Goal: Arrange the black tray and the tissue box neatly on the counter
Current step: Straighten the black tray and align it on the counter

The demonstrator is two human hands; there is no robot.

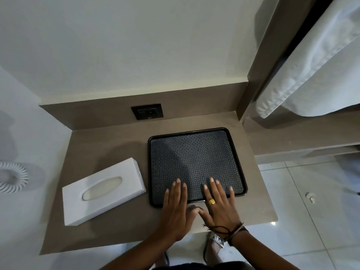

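A black tray (194,156) with a patterned base lies flat on the grey-brown counter (109,149), right of centre. Its near edge is slightly turned against the counter's front edge. My left hand (175,207) and my right hand (220,203) rest flat side by side on the tray's near rim, fingers spread onto its base, thumbs touching on the counter. Neither hand grips anything. The white tissue box (103,190) lies to the left of the tray, angled, its oval slot facing up, its corner close to the tray's left rim.
A black wall socket (147,111) sits in the back panel behind the tray. A white wall bounds the counter on the left, a grey panel on the right. White bedding (311,65) hangs at the upper right. Tiled floor (311,221) lies right and below.
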